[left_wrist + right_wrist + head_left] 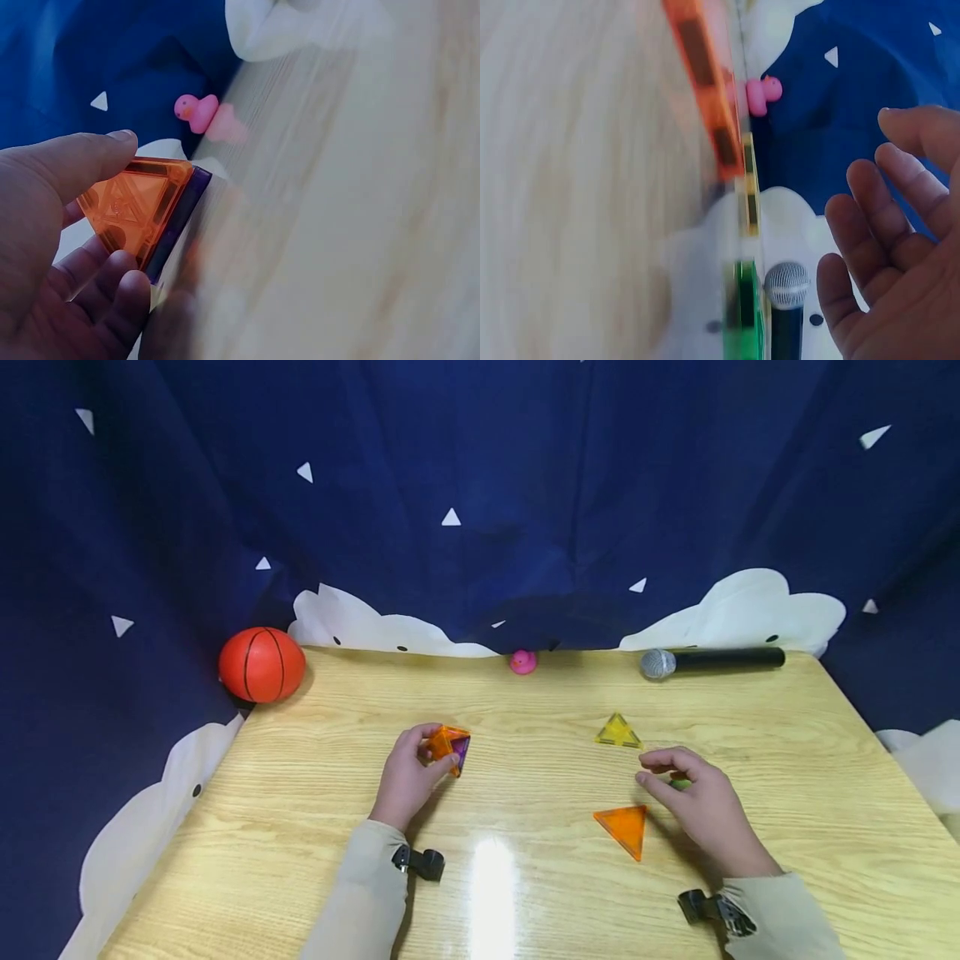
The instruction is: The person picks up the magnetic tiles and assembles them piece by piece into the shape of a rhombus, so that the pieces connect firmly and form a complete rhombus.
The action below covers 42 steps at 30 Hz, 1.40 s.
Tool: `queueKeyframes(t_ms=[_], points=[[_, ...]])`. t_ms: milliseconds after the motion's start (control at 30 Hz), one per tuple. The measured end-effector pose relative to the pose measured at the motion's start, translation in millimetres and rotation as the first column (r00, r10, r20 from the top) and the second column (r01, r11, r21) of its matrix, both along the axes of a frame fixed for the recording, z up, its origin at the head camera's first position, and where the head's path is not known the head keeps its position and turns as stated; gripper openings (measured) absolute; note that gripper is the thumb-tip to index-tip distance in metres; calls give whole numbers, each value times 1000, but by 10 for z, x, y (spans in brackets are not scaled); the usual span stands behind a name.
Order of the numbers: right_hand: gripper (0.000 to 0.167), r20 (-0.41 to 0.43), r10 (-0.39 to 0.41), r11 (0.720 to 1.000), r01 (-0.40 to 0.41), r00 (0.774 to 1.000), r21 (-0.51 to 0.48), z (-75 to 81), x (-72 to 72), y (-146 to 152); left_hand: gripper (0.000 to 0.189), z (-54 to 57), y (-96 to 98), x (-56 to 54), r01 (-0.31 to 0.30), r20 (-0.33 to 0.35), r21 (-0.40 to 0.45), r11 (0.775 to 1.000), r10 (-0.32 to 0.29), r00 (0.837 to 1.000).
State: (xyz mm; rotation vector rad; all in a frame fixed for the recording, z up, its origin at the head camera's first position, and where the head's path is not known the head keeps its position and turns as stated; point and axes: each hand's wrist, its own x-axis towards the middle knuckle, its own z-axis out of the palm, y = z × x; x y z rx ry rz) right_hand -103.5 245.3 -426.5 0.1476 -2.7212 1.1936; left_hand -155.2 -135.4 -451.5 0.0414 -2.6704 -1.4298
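Note:
My left hand point(409, 774) grips a small cluster of translucent magnetic tiles between thumb and fingers. An orange triangular tile point(139, 199) faces the left wrist camera, with a purple tile point(178, 221) joined along its side. Over on the right, my right hand point(697, 802) hovers with relaxed, loosely bent fingers and nothing between them. Beneath it lies a green tile point(680, 784), mostly hidden by the hand; its edge point(748, 311) shows in the right wrist view. A flat orange triangle tile point(626, 829) lies to that hand's left, and a yellow triangle tile point(617, 732) lies beyond it.
A red ball point(262, 665) sits at the table's far left corner. Along the back edge are a pink toy duck point(522, 662) and a black microphone point(720, 661) with a silver head. A dark blue curtain point(510, 460) hangs behind the wooden table point(540, 910).

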Motion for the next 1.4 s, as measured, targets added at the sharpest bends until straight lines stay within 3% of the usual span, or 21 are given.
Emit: queueKeyframes(t_ms=[200, 433, 733, 1033, 1400], points=[[32, -15, -40, 997, 41, 999, 63, -44, 27, 173, 50, -7, -45, 2, -19, 9, 18, 1000, 19, 1000], [38, 30, -135, 991, 135, 990, 6, 2, 92, 355, 49, 36, -47, -1, -37, 37, 49, 998, 35, 999], [45, 88, -218, 976, 217, 972, 24, -6, 118, 542, 48, 17, 24, -39, -34, 38, 60, 998, 32, 999], [57, 166, -211, 977, 205, 963, 51, -146, 106, 673, 43, -2, 132, -55, 63, 11, 56, 996, -63, 998], [61, 188, -187, 981, 171, 964, 96, -267, 36, 676, 37, -5, 243, -16, 108, -8, 57, 992, -108, 994]])
